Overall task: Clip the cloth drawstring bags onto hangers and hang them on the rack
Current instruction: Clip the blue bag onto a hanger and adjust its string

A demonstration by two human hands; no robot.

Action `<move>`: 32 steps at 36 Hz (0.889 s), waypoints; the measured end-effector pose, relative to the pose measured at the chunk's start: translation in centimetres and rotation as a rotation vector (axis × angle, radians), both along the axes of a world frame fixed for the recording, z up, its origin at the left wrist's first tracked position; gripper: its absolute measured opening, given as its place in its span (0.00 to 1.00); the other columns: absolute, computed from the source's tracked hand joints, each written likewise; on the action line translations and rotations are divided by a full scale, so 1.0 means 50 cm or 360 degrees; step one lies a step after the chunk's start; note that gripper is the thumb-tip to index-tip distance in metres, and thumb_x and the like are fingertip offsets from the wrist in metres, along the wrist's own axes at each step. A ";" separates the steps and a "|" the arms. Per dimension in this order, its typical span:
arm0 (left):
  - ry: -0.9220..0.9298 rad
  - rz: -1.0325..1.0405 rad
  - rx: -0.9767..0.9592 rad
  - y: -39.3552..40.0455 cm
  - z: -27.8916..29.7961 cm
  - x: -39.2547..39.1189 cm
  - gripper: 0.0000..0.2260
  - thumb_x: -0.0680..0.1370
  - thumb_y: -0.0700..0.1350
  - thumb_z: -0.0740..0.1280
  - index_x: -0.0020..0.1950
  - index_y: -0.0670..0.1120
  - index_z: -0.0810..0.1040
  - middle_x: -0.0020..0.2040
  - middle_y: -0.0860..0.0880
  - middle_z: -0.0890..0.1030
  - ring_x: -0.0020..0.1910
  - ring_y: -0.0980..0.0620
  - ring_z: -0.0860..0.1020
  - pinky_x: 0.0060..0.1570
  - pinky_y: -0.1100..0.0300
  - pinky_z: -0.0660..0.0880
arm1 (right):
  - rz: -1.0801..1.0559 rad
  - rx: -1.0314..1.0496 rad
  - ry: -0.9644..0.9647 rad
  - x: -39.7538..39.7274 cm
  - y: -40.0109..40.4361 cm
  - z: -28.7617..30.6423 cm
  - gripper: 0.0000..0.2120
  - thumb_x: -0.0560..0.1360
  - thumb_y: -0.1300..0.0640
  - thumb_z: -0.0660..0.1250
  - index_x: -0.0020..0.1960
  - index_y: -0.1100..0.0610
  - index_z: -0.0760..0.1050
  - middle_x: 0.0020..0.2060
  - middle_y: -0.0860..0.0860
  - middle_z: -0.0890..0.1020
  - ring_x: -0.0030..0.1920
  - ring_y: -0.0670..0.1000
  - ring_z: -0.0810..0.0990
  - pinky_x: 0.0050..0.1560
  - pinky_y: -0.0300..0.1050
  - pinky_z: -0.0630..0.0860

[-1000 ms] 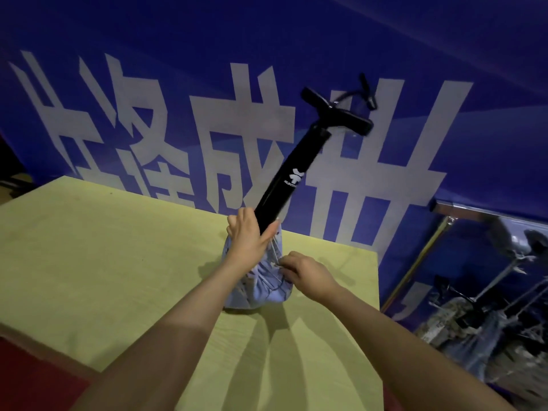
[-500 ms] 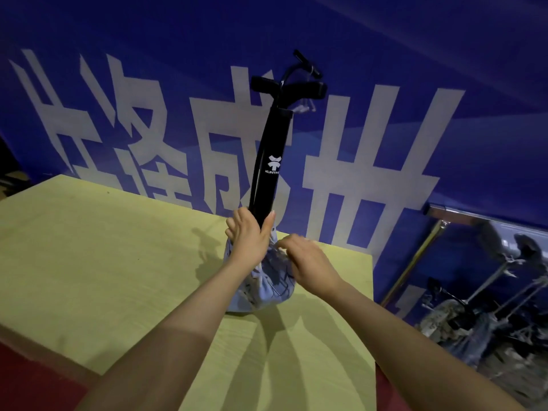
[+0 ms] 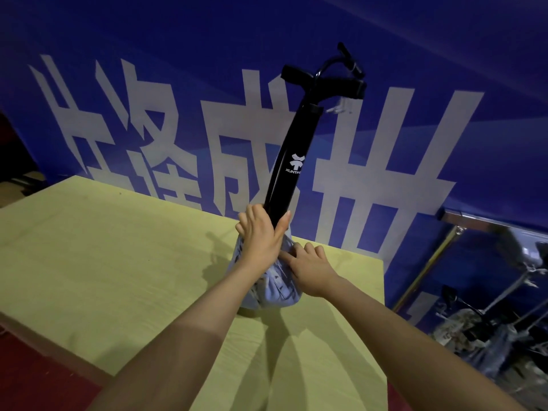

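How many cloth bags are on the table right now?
1. The cloth bag stands near the table's far right corner, bunched around a black pump, under both hands. Others may be out of view.

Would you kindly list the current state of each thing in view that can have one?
Tall black pump-like tube: upright, tilted slightly, base inside the bag.
Light blue cloth drawstring bag: standing on the yellow wooden table, bunched around the tube, unclipped.
Left hand: gripping the tube and the bag's neck.
Right hand: pressed on the bag's cloth.

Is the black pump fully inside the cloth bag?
No. Only the pump's lower end sits in the bag; its handle projects well above the left hand.
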State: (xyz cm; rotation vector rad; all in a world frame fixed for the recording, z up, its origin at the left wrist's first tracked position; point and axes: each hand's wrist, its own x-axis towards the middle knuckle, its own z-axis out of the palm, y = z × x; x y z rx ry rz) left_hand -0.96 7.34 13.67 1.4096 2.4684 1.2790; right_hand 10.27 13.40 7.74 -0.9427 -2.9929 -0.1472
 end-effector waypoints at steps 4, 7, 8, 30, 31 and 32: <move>-0.0027 0.0035 0.0046 0.007 0.012 -0.010 0.21 0.79 0.58 0.58 0.54 0.39 0.68 0.55 0.41 0.71 0.57 0.43 0.66 0.57 0.52 0.61 | 0.0084 0.0014 0.0128 0.009 0.005 -0.002 0.15 0.79 0.51 0.56 0.62 0.55 0.72 0.57 0.54 0.70 0.55 0.57 0.66 0.56 0.51 0.60; -0.0077 0.0055 0.0070 0.014 0.019 -0.019 0.21 0.79 0.57 0.58 0.54 0.38 0.68 0.55 0.40 0.71 0.58 0.42 0.66 0.57 0.51 0.61 | 0.0159 -0.0037 0.0337 0.028 0.006 -0.003 0.12 0.79 0.52 0.58 0.58 0.55 0.75 0.56 0.51 0.71 0.55 0.56 0.66 0.55 0.49 0.58; -0.0107 0.0055 0.0074 0.017 0.021 -0.021 0.21 0.79 0.57 0.58 0.53 0.38 0.68 0.55 0.40 0.71 0.58 0.42 0.66 0.57 0.52 0.61 | 0.0163 -0.0055 0.0367 0.035 0.007 -0.005 0.12 0.78 0.53 0.59 0.57 0.55 0.75 0.57 0.51 0.71 0.55 0.56 0.66 0.54 0.48 0.58; -0.0327 -0.0066 0.0001 0.010 -0.010 0.006 0.19 0.80 0.55 0.57 0.53 0.38 0.65 0.56 0.39 0.68 0.59 0.42 0.65 0.60 0.51 0.60 | -0.0510 -0.0539 0.1287 0.025 0.012 0.087 0.17 0.74 0.42 0.67 0.36 0.54 0.70 0.41 0.47 0.71 0.48 0.49 0.65 0.45 0.45 0.52; -0.0328 -0.0094 -0.0002 0.008 -0.010 0.012 0.18 0.80 0.55 0.57 0.52 0.39 0.65 0.56 0.40 0.68 0.59 0.42 0.64 0.60 0.51 0.60 | -0.0533 -0.0543 0.1323 0.017 0.009 0.097 0.17 0.74 0.44 0.67 0.34 0.53 0.68 0.38 0.47 0.70 0.47 0.49 0.65 0.44 0.45 0.52; -0.0330 -0.0115 0.0000 0.006 -0.009 0.016 0.18 0.80 0.55 0.57 0.52 0.39 0.65 0.56 0.40 0.68 0.59 0.43 0.64 0.60 0.51 0.60 | -0.0550 -0.0547 0.1346 0.011 0.006 0.105 0.19 0.74 0.45 0.67 0.31 0.52 0.64 0.34 0.45 0.68 0.46 0.49 0.65 0.43 0.46 0.51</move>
